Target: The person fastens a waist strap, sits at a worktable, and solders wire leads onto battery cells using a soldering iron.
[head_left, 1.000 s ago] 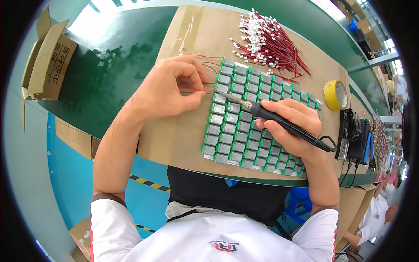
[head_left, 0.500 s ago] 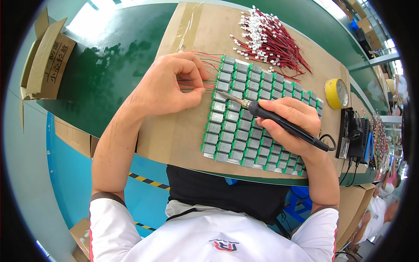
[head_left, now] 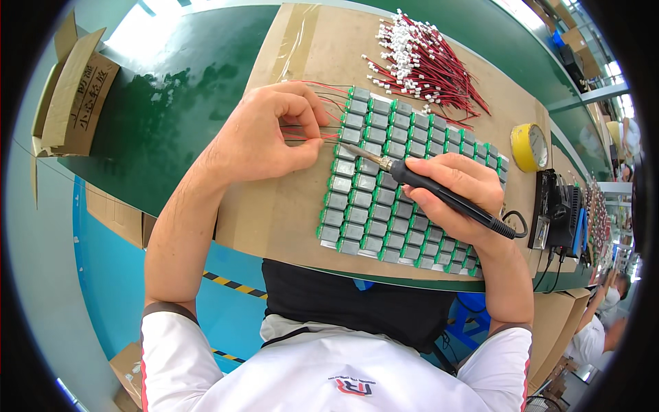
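My left hand (head_left: 271, 134) is closed in a pinch on a thin wire (head_left: 312, 139) at the left edge of a panel of grey blocks (head_left: 374, 226) with green edges. Several red and black wires run from that edge, some passing behind my fingers. My right hand (head_left: 458, 187) grips a black-handled soldering iron (head_left: 406, 174) like a pen. The iron's metal tip points left and reaches the panel's edge close to my left fingertips. Whether the tip touches the joint is too small to tell.
A pile of red and black wires with white connectors (head_left: 436, 62) lies beyond the panel on a cardboard sheet (head_left: 271, 213). To the right are a yellow tape roll (head_left: 528, 147) and black equipment (head_left: 561, 213) with cables. A cardboard box (head_left: 75, 103) stands far left; people are at the right rim.
Both my hands and the iron hold almost the same place. At the right rim, a person in white has shifted position.
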A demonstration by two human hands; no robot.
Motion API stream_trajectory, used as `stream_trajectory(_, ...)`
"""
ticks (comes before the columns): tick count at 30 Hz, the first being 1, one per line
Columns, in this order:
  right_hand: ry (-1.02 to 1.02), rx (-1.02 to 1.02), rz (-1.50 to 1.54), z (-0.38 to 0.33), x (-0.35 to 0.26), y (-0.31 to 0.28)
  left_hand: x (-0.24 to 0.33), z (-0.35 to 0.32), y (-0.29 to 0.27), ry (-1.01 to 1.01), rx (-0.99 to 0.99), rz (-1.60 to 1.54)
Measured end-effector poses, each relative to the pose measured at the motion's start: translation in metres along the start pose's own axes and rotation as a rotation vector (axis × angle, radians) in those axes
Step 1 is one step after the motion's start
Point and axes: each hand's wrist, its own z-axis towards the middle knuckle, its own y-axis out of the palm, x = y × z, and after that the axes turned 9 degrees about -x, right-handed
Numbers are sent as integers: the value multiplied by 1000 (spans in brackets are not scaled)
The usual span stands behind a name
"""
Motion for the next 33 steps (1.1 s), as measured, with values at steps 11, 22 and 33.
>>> stream_trajectory(11, 9, -10, -3, -2, -1, -1, 0, 0, 0, -3, 1, 13)
stream_trajectory(22, -6, 15, 8, -3, 0, -1, 2, 0, 0, -12, -7, 19)
stream_trajectory(33, 21, 48, 52, 4, -5, -5, 1, -1, -1, 2, -9, 19)
